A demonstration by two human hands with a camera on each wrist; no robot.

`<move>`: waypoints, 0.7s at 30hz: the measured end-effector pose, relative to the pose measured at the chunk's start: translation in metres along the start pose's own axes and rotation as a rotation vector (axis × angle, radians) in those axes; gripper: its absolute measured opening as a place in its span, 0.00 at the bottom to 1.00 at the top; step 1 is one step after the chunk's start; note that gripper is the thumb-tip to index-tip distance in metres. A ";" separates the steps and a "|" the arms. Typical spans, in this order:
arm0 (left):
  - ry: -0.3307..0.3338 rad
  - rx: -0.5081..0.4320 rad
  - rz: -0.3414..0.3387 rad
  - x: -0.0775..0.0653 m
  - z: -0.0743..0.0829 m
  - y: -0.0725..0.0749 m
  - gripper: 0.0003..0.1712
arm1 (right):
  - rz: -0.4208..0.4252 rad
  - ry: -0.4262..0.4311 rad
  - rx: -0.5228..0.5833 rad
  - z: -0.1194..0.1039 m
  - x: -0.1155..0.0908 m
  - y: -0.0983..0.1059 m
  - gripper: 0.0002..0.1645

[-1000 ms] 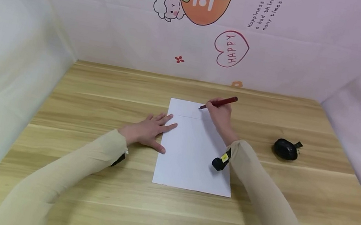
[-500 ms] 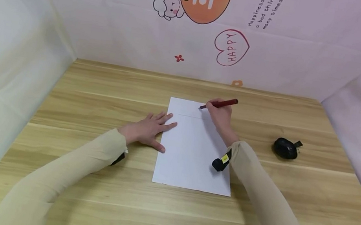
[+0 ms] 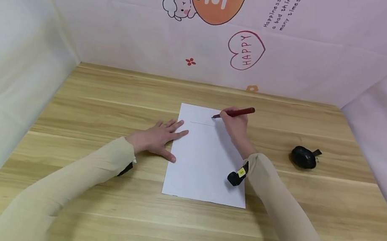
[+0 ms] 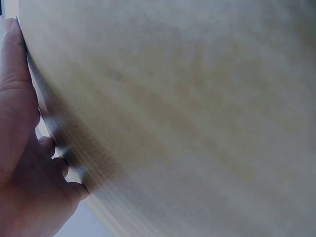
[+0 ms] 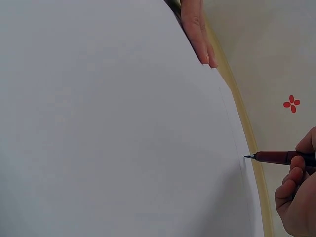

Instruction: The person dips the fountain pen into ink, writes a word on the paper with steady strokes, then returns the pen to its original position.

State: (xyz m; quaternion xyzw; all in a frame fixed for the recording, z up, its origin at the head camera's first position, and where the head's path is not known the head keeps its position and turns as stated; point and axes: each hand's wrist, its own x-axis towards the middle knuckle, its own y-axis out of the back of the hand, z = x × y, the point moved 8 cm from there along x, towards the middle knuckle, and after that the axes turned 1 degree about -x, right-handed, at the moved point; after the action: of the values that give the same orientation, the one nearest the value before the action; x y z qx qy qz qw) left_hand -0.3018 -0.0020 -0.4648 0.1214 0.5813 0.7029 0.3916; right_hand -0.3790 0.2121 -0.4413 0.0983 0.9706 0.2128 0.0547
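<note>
A white sheet of paper (image 3: 204, 169) lies lengthwise on the table, with a thin line (image 3: 202, 123) drawn across its upper part. My right hand (image 3: 237, 128) pinches a dark red fountain pen (image 3: 244, 111) near the top right of the sheet. In the right wrist view the metal nib (image 5: 250, 156) points at the narrow strip between the line and the top edge; whether it touches the paper, I cannot tell. With fingers spread, my left hand (image 3: 157, 139) rests over the left edge of the sheet. The left wrist view shows the thumb (image 4: 14, 59) stretched out.
To the right on the wooden table (image 3: 105, 208) sits a rounded black object (image 3: 304, 157) with a small tab. A white printed cloth (image 3: 123, 36) hangs behind the far edge, and pale cloth walls stand at both sides.
The pen tip has shifted slightly down the sheet, toward the drawn line, with my right hand. My left hand stays in place on the paper; the head view has drifted a little.
</note>
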 end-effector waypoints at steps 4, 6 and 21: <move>0.007 0.000 -0.005 0.000 0.000 0.000 0.56 | 0.006 0.002 0.006 0.000 -0.002 0.001 0.12; 0.010 0.001 -0.009 0.000 0.000 -0.001 0.56 | 0.005 0.001 0.004 0.000 -0.004 0.002 0.12; 0.013 -0.015 -0.015 0.001 0.000 -0.001 0.57 | -0.003 0.012 0.003 0.002 -0.013 0.004 0.13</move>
State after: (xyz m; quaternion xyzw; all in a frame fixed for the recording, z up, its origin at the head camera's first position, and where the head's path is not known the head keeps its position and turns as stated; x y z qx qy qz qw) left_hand -0.3017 -0.0015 -0.4662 0.1093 0.5794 0.7051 0.3939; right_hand -0.3652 0.2142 -0.4404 0.0956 0.9714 0.2117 0.0490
